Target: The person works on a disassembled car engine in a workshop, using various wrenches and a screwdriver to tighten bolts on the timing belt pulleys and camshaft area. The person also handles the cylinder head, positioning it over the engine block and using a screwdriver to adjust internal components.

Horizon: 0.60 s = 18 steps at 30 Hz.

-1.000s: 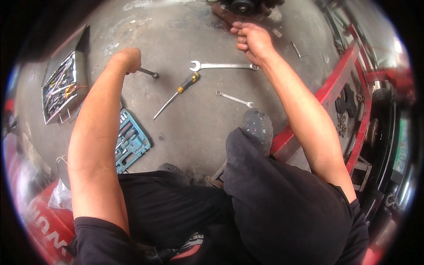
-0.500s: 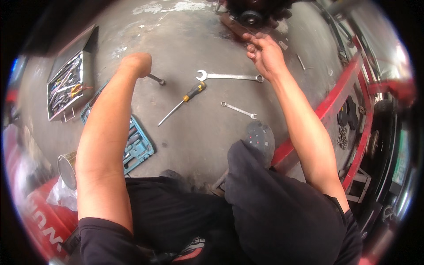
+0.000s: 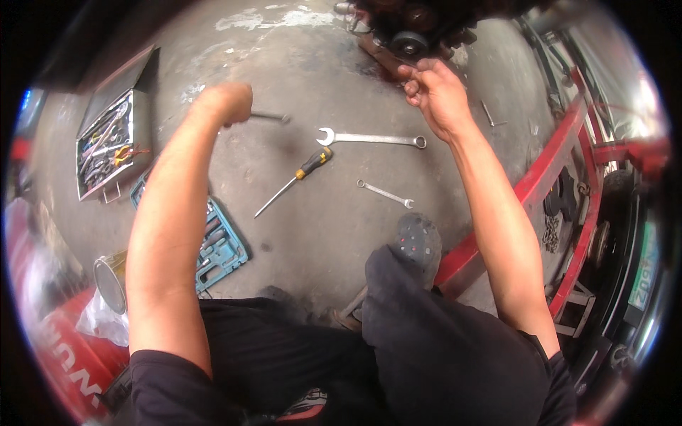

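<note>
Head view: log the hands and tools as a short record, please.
left hand: closed around a dark, slim metal tool
right hand: fingers curled, near dark metal machinery; grip unclear
loose tools: large silver combination wrench, small silver combination wrench, black-and-yellow-handled screwdriver
left side: open grey metal toolbox, filled; teal plastic case, partly hidden by left forearm
</note>
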{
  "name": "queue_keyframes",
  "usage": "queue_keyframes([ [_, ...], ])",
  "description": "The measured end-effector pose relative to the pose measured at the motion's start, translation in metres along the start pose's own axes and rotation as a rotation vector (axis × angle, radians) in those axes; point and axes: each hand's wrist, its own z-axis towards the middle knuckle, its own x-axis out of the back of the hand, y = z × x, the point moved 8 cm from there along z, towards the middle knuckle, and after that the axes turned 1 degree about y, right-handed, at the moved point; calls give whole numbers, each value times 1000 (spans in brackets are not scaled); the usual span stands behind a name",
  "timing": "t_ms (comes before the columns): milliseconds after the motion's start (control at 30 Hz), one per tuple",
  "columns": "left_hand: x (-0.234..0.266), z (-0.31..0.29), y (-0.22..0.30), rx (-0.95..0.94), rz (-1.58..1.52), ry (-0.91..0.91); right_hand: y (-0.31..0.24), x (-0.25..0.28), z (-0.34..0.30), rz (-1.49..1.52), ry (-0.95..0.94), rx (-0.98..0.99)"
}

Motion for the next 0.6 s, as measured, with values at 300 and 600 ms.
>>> queue_keyframes([
  [300, 126, -19, 56, -296, -363, 800, -8, -5, 2, -19, 13, 7],
  [600, 148, -2, 110, -381, -402, 879, -3, 2, -2, -74, 12, 34],
])
